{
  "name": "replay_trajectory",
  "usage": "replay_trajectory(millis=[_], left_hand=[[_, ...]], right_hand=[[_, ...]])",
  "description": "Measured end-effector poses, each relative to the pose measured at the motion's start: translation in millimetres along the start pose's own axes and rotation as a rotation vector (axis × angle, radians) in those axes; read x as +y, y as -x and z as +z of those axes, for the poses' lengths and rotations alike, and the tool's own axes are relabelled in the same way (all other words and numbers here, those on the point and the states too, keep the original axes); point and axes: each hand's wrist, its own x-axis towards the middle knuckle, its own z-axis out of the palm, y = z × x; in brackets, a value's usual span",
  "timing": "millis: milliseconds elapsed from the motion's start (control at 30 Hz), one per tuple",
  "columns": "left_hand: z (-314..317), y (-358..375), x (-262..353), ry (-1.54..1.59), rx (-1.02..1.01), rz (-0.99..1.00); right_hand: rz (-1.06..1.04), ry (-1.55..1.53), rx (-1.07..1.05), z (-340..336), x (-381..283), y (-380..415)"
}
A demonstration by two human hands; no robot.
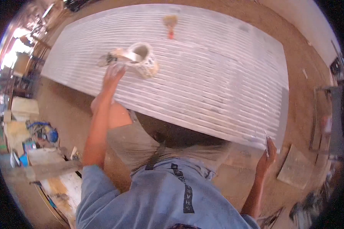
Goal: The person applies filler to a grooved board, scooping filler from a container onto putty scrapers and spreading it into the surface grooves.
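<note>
My left hand (114,71), its fingertips whitish and blurred, is closed at the near side of a white plastic container (151,68). A pale strip runs from the container's round opening toward my fingers. Beside it, on the left, lies a smeared pale and dark item (110,58) that I cannot identify. Both rest on a large white ribbed panel (218,91). At the panel's near right corner, my right hand (270,149) is closed round something thin and pale, too small to name. Farther back on the panel lies a brush-like tool (170,26) with a red end.
The panel's long near edge crosses just in front of my legs. A flat board (296,168) lies on the brown floor to the right, near a metal frame (315,118). Planks (57,179), a blue item (51,135) and clutter fill the left side.
</note>
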Motion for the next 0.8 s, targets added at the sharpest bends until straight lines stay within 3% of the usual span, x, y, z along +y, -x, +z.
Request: replay_trajectory(millis=[100, 133, 200, 233, 433, 467, 533, 600, 700, 800], left_hand=[[34.6, -20.4, 20.6, 0.389, 0.189, -0.009], [35.2, -20.1, 31.0, 0.401, 0.201, 0.000], [38.8, -22.4, 47.3, 0.191, 0.266, 0.163], [44.1, -29.3, 48.2, 0.168, 0.465, 0.443], [49.4, -22.5, 50.3, -0.008, 0.448, 0.679], [52.3, -21.6, 48.6, -0.008, 0.460, 0.675], [58.4, -19.7, 48.1, 0.079, 0.452, 0.616], [53.4, -26.7, 50.2, 0.085, 0.507, 0.595], [41.0, -38.3, 49.9, 0.019, 0.532, 0.521], [38.3, -48.3, 47.3, 0.077, 0.493, 0.419]], right_hand=[[0.203, -0.276, 0.094, 19.4, -80.5, -31.5], [0.186, -0.280, 0.101, 29.5, -98.4, -44.0], [0.107, -0.369, 0.031, 42.3, -121.1, -60.0], [0.103, -0.365, 0.040, 46.2, -135.7, -67.2], [0.096, -0.552, 0.033, 72.8, -191.6, -87.5], [0.085, -0.556, 0.027, 77.6, -194.7, -89.9], [0.335, -0.786, -0.049, 84.5, -206.1, -97.0], [0.321, -0.853, -0.121, 88.8, -219.4, -106.1], [0.512, -1.364, -0.098, 107.7, -240.1, -121.8], [0.527, -1.387, -0.146, 127.2, -254.5, -141.9]])
